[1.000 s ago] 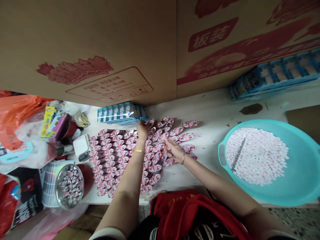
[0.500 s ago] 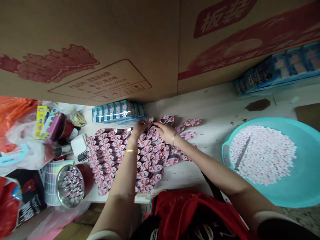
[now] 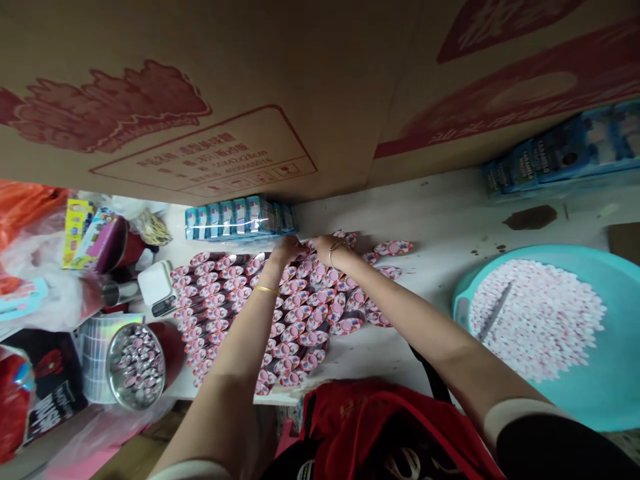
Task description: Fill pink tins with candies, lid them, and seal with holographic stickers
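Note:
Many small oval-topped packs [image 3: 293, 300], red and white print with pink round centres, stand upright in rows on the white table. At the far edge of these rows my left hand [image 3: 287, 249] is closed, with a pack's reddish edge showing at its fingertips. Almost touching it, my right hand [image 3: 327, 250] has its fingers curled inward over the packs, and its fingertips are mostly hidden. Looser packs [image 3: 393, 248] lean or lie to the right of my right hand.
A turquoise basin [image 3: 463, 293] of small pale pink pieces and a grey stick stands right. Left are a metal bowl [image 3: 111, 360] of small packed pieces and a white scale [image 3: 156, 283]. Behind stand blue wrapped boxes [image 3: 233, 219] and a large carton [image 3: 325, 87].
My hands have come closer together, and the right hand's fingers have curled in. The view has shifted slightly, so the basin appears farther right.

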`<state>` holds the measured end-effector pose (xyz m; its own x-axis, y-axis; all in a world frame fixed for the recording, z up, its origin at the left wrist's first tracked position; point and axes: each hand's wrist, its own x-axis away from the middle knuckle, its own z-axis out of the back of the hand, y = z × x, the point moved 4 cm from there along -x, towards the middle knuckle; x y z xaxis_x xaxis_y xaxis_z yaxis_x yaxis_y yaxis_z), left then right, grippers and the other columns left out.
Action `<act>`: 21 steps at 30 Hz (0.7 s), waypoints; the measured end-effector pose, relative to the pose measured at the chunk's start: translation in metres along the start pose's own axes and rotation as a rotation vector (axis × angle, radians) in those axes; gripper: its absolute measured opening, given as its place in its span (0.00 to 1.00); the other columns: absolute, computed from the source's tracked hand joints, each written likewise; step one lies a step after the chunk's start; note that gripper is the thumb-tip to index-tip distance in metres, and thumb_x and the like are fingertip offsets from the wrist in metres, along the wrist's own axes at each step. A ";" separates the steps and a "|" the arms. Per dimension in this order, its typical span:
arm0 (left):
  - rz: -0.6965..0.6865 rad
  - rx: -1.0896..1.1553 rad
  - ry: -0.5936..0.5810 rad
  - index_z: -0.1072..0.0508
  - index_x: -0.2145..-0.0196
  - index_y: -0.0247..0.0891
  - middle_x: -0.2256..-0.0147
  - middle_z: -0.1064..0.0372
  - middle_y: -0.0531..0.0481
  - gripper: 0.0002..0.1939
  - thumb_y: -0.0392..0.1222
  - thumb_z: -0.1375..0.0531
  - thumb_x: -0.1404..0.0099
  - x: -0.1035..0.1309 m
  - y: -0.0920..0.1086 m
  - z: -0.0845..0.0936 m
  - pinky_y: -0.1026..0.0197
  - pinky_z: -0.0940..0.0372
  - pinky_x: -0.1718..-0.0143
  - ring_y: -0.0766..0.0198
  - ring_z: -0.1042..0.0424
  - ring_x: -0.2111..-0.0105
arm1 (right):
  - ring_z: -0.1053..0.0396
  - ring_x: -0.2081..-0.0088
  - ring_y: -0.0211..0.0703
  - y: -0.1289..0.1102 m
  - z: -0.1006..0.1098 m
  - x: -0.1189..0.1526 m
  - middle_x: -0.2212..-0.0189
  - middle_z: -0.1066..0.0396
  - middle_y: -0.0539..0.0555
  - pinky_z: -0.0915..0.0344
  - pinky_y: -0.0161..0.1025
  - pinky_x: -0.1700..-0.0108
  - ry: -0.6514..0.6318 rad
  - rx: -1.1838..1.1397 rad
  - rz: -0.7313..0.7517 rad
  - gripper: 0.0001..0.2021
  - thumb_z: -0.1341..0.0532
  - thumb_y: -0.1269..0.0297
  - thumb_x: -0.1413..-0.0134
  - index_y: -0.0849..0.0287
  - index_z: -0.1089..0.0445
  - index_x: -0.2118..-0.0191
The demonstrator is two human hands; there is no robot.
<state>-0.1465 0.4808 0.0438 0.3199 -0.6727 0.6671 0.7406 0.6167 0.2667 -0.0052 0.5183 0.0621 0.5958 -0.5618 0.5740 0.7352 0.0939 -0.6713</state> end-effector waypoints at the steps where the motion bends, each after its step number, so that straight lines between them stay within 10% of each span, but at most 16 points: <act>1: -0.007 -0.031 -0.008 0.28 0.75 0.35 0.82 0.34 0.52 0.13 0.47 0.34 0.50 -0.001 0.003 0.003 0.64 0.43 0.73 0.66 0.36 0.77 | 0.26 0.58 0.55 0.000 0.001 0.000 0.63 0.23 0.67 0.35 0.43 0.57 -0.005 -0.014 0.005 0.08 0.37 0.71 0.48 0.65 0.22 0.63; 6: -0.028 -0.137 0.035 0.25 0.72 0.34 0.72 0.27 0.43 0.13 0.49 0.36 0.45 0.021 0.017 0.012 0.61 0.40 0.65 0.56 0.29 0.66 | 0.27 0.56 0.44 0.003 0.008 0.018 0.58 0.24 0.58 0.36 0.35 0.54 0.125 -0.214 0.060 0.16 0.45 0.57 0.37 0.61 0.28 0.53; 12: -0.409 0.142 0.340 0.27 0.55 0.38 0.55 0.30 0.42 0.15 0.43 0.44 0.38 0.094 0.044 -0.015 0.60 0.37 0.59 0.59 0.29 0.60 | 0.40 0.84 0.36 0.035 -0.014 0.068 0.86 0.42 0.41 0.40 0.32 0.77 0.221 -0.776 0.002 0.27 0.54 0.41 0.39 0.56 0.36 0.47; 21: -0.547 0.750 0.228 0.30 0.66 0.37 0.67 0.31 0.51 0.08 0.39 0.42 0.46 0.105 0.086 -0.049 0.62 0.38 0.58 0.65 0.33 0.65 | 0.29 0.59 0.42 0.041 0.011 0.069 0.61 0.28 0.55 0.36 0.38 0.53 0.491 -0.656 0.068 0.17 0.47 0.48 0.40 0.57 0.33 0.59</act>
<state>-0.0206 0.4434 0.1025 0.2075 -0.9602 0.1871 0.2758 0.2409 0.9305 0.0692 0.4923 0.0796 0.3112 -0.8820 0.3539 0.2731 -0.2736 -0.9222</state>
